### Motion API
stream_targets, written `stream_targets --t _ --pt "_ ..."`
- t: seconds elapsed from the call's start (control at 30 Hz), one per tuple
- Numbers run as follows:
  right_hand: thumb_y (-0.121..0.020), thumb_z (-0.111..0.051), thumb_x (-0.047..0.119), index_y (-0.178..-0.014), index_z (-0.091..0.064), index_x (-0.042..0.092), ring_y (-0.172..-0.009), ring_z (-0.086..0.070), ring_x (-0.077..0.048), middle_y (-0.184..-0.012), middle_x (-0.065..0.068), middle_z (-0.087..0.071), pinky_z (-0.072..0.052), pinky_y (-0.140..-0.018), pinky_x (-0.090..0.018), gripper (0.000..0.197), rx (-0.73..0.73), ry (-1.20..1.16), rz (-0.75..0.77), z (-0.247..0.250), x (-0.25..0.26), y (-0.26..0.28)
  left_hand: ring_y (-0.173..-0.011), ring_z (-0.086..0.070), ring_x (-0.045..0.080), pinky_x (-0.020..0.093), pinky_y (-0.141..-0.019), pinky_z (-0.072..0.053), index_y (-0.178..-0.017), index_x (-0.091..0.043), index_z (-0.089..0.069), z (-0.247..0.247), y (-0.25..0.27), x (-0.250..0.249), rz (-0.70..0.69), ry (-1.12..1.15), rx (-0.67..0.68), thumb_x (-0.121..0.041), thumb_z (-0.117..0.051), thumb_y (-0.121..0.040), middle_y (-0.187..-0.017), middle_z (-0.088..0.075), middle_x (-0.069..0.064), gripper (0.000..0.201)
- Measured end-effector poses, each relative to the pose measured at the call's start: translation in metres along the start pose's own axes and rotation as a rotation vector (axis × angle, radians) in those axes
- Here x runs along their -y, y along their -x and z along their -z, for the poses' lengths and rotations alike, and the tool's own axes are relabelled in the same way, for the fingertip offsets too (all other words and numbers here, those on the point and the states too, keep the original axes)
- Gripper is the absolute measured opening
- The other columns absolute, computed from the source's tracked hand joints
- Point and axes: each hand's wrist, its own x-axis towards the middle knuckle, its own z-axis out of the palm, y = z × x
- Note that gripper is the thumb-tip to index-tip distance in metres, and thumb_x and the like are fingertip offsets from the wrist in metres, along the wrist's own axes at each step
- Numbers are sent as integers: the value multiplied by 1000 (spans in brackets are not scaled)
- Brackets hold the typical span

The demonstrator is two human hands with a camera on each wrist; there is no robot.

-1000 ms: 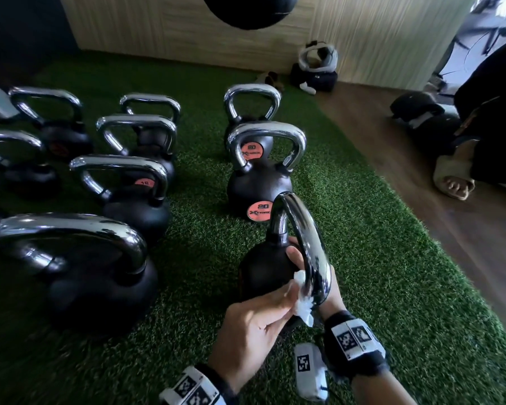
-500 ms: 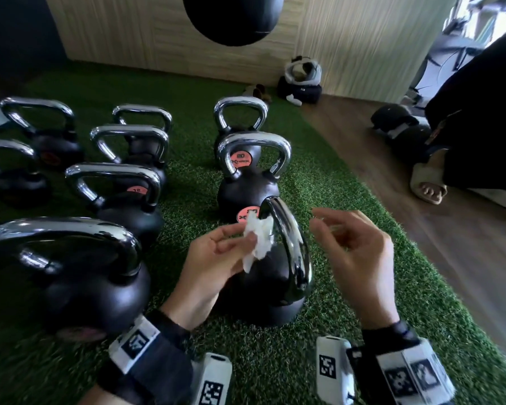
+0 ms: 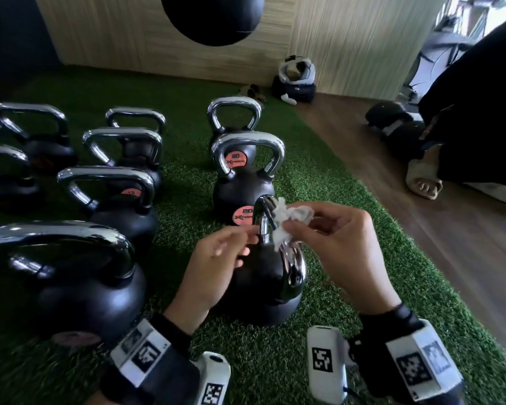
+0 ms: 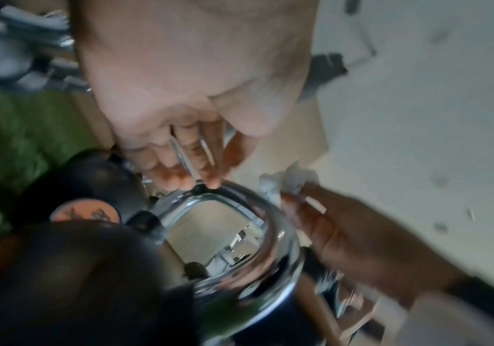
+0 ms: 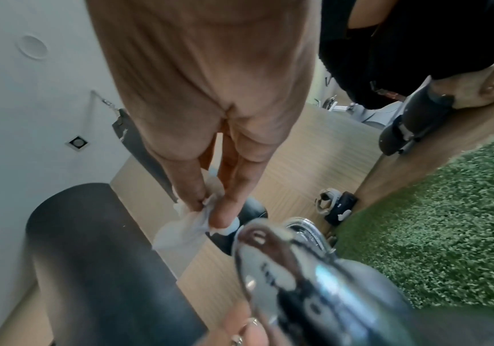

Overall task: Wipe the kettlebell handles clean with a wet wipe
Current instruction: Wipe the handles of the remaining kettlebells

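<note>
The nearest black kettlebell (image 3: 257,290) stands on the green turf with its chrome handle (image 3: 293,267) edge-on to me. My right hand (image 3: 292,226) pinches a crumpled white wet wipe (image 3: 287,219) between thumb and fingers, against the handle's top right side. In the right wrist view the wipe (image 5: 189,224) hangs from the pinch just above the handle (image 5: 269,252). My left hand (image 3: 243,244) is beside the handle's left side with relaxed fingers and holds nothing. In the left wrist view its fingertips (image 4: 207,180) reach the top of the handle (image 4: 272,236).
Several more chrome-handled kettlebells (image 3: 243,182) stand behind and to the left on the turf (image 3: 362,258). A black punching bag (image 3: 214,19) hangs ahead. On the wooden floor at right are another person's sandalled foot (image 3: 424,182) and dark bags (image 3: 295,86).
The wipe has passed from my left hand to my right. The left hand, which held it against the handle, is now empty; the right hand has closed in on the handle top.
</note>
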Motion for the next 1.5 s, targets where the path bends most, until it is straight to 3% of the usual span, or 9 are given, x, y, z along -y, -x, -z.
stream_targets --t 0.1,0.23,0.43,0.57,0.7,0.9,1.17,1.3,1.5 --pt "-80 -81 9 -101 -78 18 -82 -77 -24 -91 -3 -80 -62 -80 -48 23 -84 -131 -33 14 -16 -3 -133 -46 7 21 -118 -32 -147 -23 -46 -7 2 32 -129 -553 62 -22 -82 -73 -137 -50 -16 83" --pt "-88 -71 2 -104 -73 2 -88 -74 -26 -97 -13 -77 -62 -82 -34 16 -124 -372 -107 24 -38 -5 -156 12 32 48 -127 1 -160 -12 12 -39 9 59 -119 -1090 203 -88 -63 -55 -170 10 3 150" --pt "-102 -48 10 -87 -71 13 -92 -66 -18 -93 -4 -68 -61 -82 -30 28 -137 -732 -240 21 -75 -9 -155 -20 24 53 -125 -20 -160 -4 -17 -72 -3 79 -207 -958 -106 -82 -43 -73 -169 -14 12 119" --pt "-97 -56 6 -76 -60 5 -90 -64 -23 -89 -12 -62 -59 -86 -27 22 -77 -666 -295 13 -98 -10 -156 -18 20 47 -126 -17 -159 -5 -22 -62 -13 88 -261 -913 -5 -74 -50 -70 -169 -16 10 115" --pt "-91 -64 -2 -111 -59 -16 -98 -67 -30 -109 -34 -65 -59 -93 -37 25 -83 -570 -280 3 -111 -9 -147 -34 14 47 -123 -28 -149 -28 -37 -28 -27 78 -364 -699 223 -55 -71 -70 -156 -40 -7 89" --pt "-75 -87 20 -117 -72 20 -94 -74 -17 -96 10 -75 -62 -87 -37 44 -148 -118 -334 -29 -133 -30 -144 -36 2 40 -122 -30 -138 -74 -17 -1 -39 57 -411 -527 484 -44 -97 -58 -149 -33 -39 117" --pt "-84 -78 8 -105 -74 3 -74 -68 -1 -90 7 -70 -62 -75 -27 22 -148 95 -240 -53 -152 -53 -133 -31 -22 12 -115 -29 -129 -82 -11 4 -46 64 -430 -600 451 -42 -102 -46 -134 -24 -60 129" --pt "-89 -60 -17 -108 -65 -18 -73 -63 -7 -106 -27 -66 -55 -66 -11 20 -193 -36 -181 -49 -134 -71 -136 -47 2 38 -116 -40 -136 -69 -30 5 -50 68 -416 -526 451 -46 -102 -44 -142 -47 -33 120" --pt "-93 -67 6 -97 -76 7 -59 -61 1 -77 5 -64 -51 -56 -21 10 -157 30 34 -38 -132 -84 -126 -39 -22 5 -107 -30 -129 -77 -22 5 -61 60 -421 -678 499 -52 -100 -46 -132 -35 -53 117"
